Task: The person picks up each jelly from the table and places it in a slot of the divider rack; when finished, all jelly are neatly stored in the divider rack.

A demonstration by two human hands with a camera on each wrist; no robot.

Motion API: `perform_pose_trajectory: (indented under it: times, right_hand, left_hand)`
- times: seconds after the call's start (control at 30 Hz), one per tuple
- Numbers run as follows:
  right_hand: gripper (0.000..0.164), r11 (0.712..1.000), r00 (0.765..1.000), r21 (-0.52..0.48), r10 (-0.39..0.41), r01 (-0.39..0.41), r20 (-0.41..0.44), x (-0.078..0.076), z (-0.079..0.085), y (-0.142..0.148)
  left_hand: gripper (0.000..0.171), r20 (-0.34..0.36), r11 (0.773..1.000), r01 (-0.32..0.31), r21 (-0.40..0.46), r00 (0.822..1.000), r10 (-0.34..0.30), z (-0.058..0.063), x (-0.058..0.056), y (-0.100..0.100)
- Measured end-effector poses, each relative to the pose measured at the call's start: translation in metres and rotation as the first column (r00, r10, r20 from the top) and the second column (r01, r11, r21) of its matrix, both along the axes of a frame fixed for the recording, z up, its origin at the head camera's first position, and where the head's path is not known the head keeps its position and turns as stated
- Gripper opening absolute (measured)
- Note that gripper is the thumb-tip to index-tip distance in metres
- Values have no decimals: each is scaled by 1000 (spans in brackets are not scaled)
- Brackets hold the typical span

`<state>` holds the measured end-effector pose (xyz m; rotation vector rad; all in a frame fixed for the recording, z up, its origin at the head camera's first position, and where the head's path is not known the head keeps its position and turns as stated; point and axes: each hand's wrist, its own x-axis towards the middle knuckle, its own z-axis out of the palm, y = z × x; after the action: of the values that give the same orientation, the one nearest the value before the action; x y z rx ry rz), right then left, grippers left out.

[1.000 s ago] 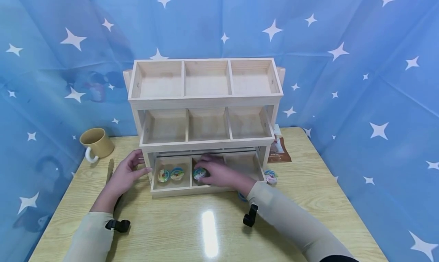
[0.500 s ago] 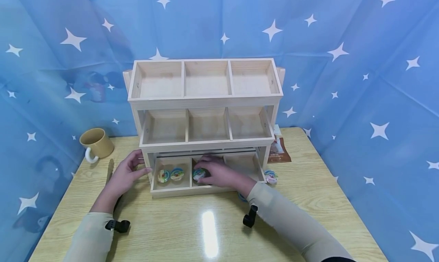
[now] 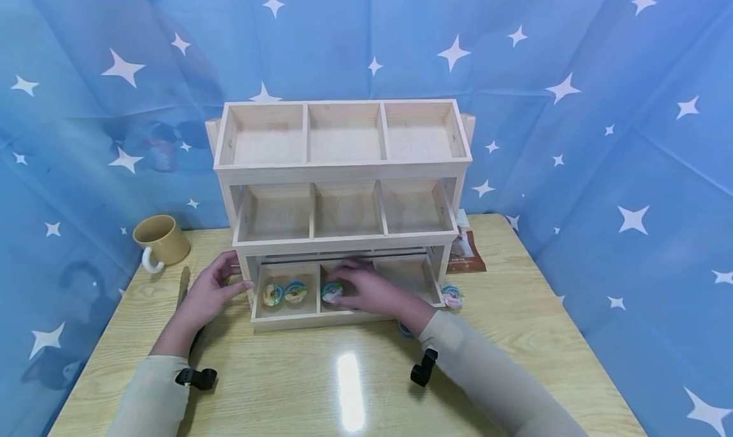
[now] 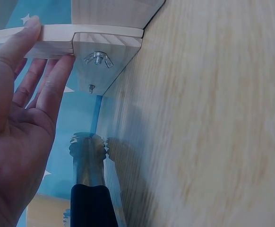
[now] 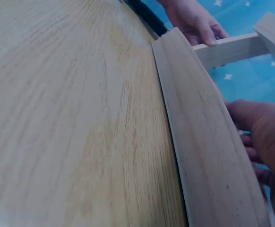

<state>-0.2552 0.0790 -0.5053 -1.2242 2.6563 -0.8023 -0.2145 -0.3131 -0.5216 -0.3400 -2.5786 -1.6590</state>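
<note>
Inside the bottom tray (image 3: 349, 319), the middle pack (image 3: 330, 292) risked being tipped if snagged by the right hand (image 3: 369, 289), finger grip unclear.

A wooden table (image 3: 275, 386) is carrying a three-tier shelf (image 3: 343, 240) at its far side; a mug (image 3: 166, 241) is standing far left, a black-handled tool (image 4: 93, 203) is lying left of the shelf, and a brown packet (image 3: 467, 257) and a round tub (image 3: 452, 297) are resting to its right.
</note>
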Motion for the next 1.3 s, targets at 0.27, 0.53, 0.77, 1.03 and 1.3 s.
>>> perform_pose_trajectory:
  times: [0.27, 0.53, 0.77, 1.03, 1.3]
  right_hand:
    - [49, 997, 992, -34, -67, 64, -107, 20, 11, 30]
    - [39, 976, 977, -110, -198, 189, -82, 43, 26, 76]
    - [35, 948, 948, -194, -282, 253, -144, 50, 20, 119]
    - [34, 928, 917, -232, -341, 292, -207, 47, 20, 165]
    - [36, 916, 920, -165, -383, 366, -84, 49, 17, 197]
  left_hand:
    - [68, 12, 1000, 0, -8, 1000, 0, 0, 0, -1]
    - [68, 18, 1000, 0, -3, 1000, 0, -2, 1, -1]
    - [68, 20, 1000, -1, -3, 1000, 1, 0, 3, -1]
    - [67, 20, 1000, -6, -1, 1000, 6, 2, 2, 0]
    - [67, 28, 1000, -5, -2, 1000, 5, 1, 2, 0]
